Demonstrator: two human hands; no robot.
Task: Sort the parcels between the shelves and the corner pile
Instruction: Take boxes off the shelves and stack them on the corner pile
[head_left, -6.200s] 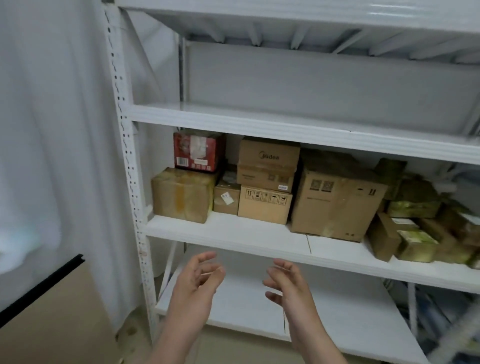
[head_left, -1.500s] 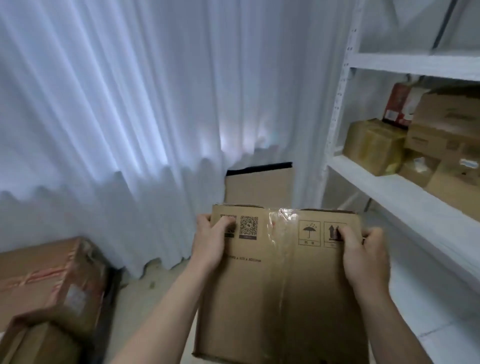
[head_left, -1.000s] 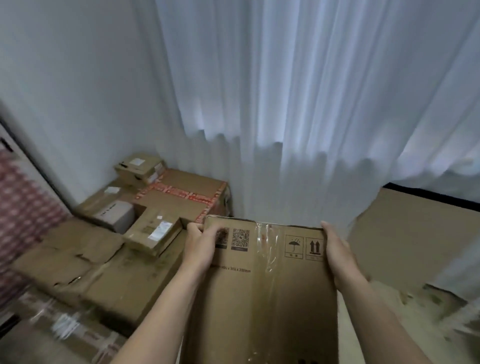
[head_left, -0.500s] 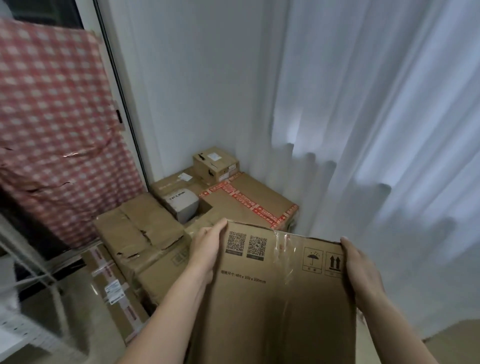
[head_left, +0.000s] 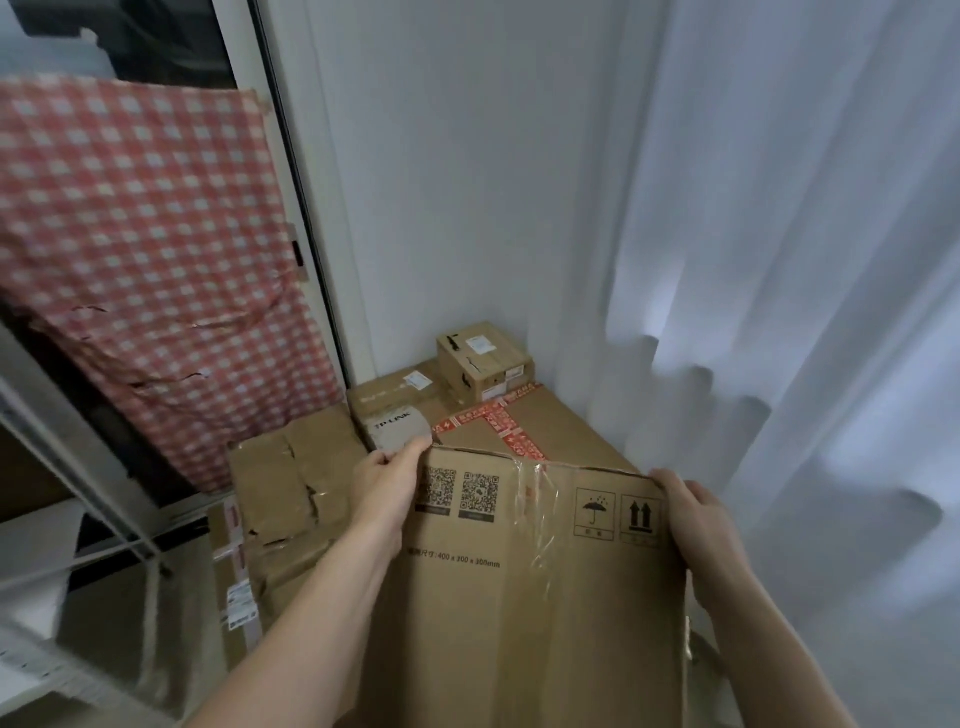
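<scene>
Fingers (head_left: 411, 451) of the left hand (head_left: 387, 488) curl over the top left corner of a large cardboard box (head_left: 524, 613), thumb on its printed face. The right hand (head_left: 698, 514) grips the top right corner in the same way. Both hands hold the box up in front of the person, low in the view, with its far edge just before the corner pile; whether it touches the pile I cannot tell. Its face carries 2 QR codes, clear tape down the middle, and umbrella and arrow marks. In the pile, a small box (head_left: 485, 358) sits at the back on a wide red-taped box (head_left: 556, 431), with a white TP-LINK box (head_left: 397, 428) and a crumpled box (head_left: 291, 483) to the left. A red checked cloth (head_left: 145, 260) hangs at left and a white curtain (head_left: 805, 312) at right.
</scene>
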